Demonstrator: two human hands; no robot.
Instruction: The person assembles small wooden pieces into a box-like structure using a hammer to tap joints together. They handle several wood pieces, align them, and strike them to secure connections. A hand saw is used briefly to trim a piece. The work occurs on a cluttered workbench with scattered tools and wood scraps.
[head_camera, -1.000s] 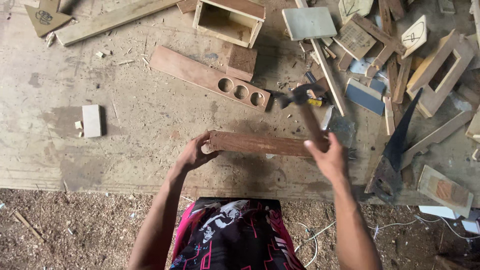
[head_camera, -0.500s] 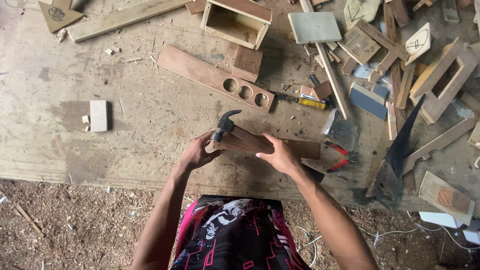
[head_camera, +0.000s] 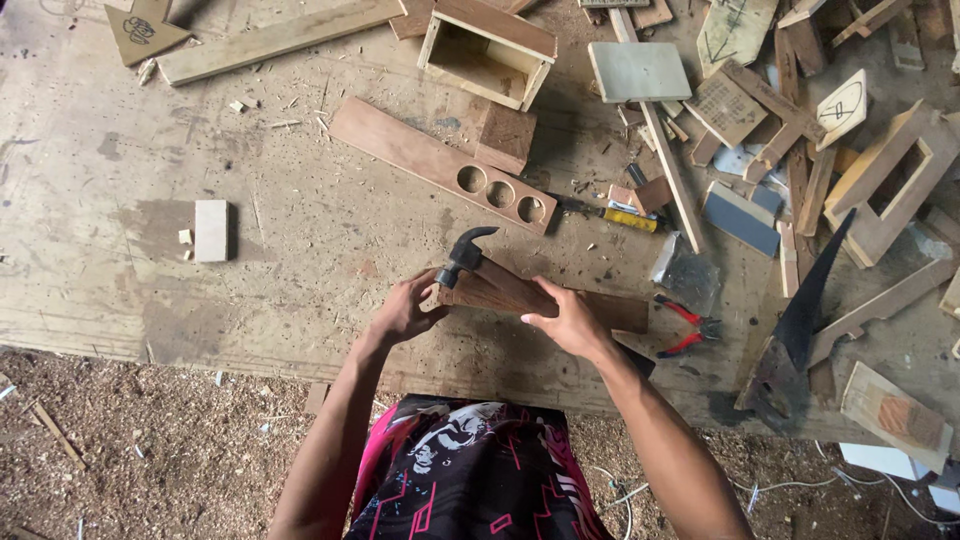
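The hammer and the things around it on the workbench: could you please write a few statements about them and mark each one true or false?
1. The right hand grips the hammer by its wooden handle. True.
2. The hammer head is over the right end of the wood strip. False: it is at the strip's left end, beside the left hand.
3. The plank with three round holes lies beyond the hammer. True.
4. The red-handled pliers are in the left hand. False: they lie on the bench, right of the strip.
5. The open wooden box sits on the sawdust floor. False: it is on the bench.
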